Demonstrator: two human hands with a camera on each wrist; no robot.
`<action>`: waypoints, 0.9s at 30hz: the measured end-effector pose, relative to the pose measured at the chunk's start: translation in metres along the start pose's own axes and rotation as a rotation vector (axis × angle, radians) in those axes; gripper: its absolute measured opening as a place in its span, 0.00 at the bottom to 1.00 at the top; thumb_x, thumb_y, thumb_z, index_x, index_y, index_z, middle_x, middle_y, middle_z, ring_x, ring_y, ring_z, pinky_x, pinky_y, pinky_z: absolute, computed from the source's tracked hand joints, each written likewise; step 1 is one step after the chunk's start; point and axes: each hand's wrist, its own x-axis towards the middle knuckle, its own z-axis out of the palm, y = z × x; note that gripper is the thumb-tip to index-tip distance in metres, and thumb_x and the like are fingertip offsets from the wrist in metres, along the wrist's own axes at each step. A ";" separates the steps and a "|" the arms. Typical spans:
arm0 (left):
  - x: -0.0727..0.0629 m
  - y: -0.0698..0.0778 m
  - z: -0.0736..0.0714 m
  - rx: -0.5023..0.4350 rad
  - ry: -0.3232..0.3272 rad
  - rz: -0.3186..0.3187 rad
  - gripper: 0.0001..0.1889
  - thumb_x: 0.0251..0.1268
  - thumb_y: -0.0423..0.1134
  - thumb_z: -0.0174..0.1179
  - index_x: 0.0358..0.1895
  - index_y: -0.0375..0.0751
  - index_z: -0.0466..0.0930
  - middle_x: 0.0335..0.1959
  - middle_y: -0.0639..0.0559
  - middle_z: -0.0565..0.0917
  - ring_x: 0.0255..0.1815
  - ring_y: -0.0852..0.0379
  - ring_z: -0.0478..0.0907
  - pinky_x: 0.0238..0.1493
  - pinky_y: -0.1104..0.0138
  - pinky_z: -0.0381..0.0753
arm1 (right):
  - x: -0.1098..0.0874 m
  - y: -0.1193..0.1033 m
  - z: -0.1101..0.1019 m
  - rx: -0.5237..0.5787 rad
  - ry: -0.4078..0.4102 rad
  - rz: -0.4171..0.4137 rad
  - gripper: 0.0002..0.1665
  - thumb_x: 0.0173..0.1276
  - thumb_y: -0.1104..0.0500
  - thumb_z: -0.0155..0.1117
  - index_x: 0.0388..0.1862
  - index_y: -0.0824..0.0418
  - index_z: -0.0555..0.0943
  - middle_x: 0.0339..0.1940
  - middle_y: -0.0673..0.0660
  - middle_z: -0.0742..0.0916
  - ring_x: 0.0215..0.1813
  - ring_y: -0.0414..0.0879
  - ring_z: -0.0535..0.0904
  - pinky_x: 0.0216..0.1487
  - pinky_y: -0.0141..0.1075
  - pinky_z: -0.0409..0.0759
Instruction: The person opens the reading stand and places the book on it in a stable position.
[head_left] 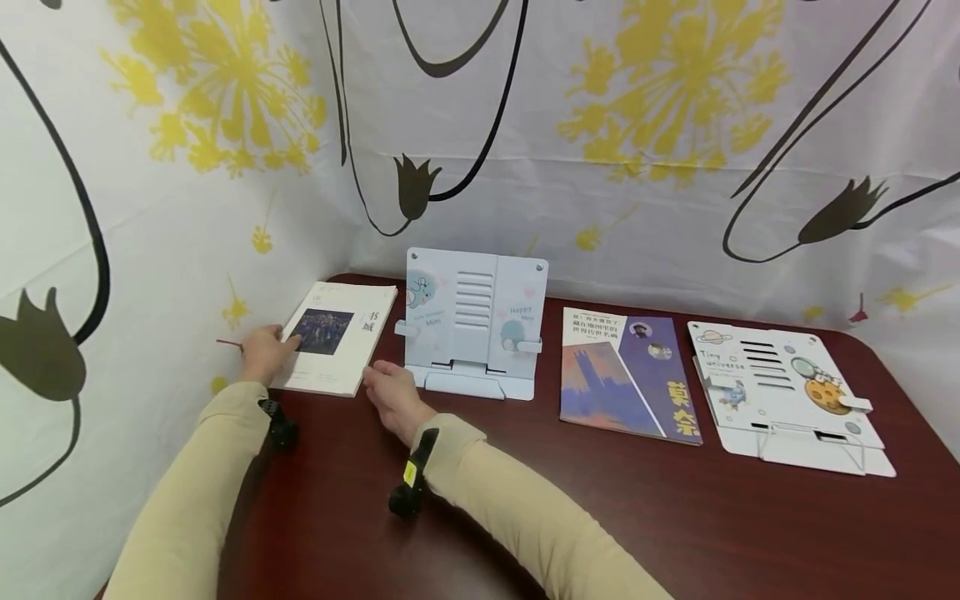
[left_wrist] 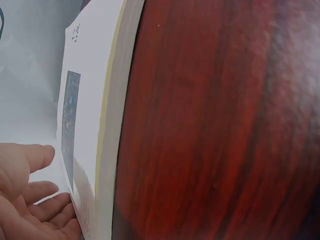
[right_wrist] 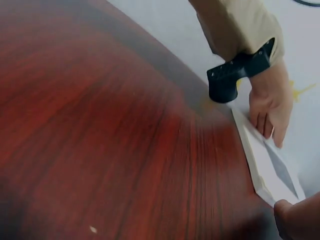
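Observation:
A white book [head_left: 330, 340] with a dark picture on its cover lies flat at the table's far left. In the left wrist view, its thick side [left_wrist: 115, 105] has a yellow line near the top; I cannot tell whether this is one volume or a stack. My left hand [head_left: 266, 352] is at the book's left edge, fingers loosely bent and touching it, not wrapped round it. Beside the lower right corner is my right hand [head_left: 397, 400], fingers loosely extended and holding nothing. Its thumb [right_wrist: 284, 212] appears close to the book in the right wrist view; contact is unclear.
A white bookstand [head_left: 476, 321] stands upright just right of the book. Farther right lie a purple magazine [head_left: 626, 375] and a second white bookstand [head_left: 787, 392], folded low. Patterned white cloth [head_left: 480, 108] hangs behind and to the left of the dark red table [head_left: 337, 517].

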 end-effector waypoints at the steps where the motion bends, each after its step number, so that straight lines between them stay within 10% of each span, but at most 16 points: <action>1: -0.001 0.001 0.000 0.013 -0.003 -0.007 0.29 0.68 0.39 0.51 0.62 0.17 0.61 0.62 0.24 0.65 0.64 0.31 0.62 0.65 0.47 0.59 | 0.002 0.000 0.000 -0.009 0.000 0.002 0.28 0.69 0.67 0.54 0.67 0.73 0.63 0.66 0.66 0.71 0.65 0.55 0.70 0.66 0.42 0.68; 27: -0.009 0.000 -0.002 -0.128 0.095 -0.029 0.24 0.76 0.43 0.34 0.62 0.26 0.65 0.58 0.28 0.71 0.58 0.32 0.68 0.59 0.46 0.66 | 0.013 0.001 -0.006 -0.303 0.014 -0.087 0.26 0.68 0.67 0.55 0.64 0.73 0.69 0.63 0.67 0.74 0.62 0.53 0.74 0.60 0.40 0.74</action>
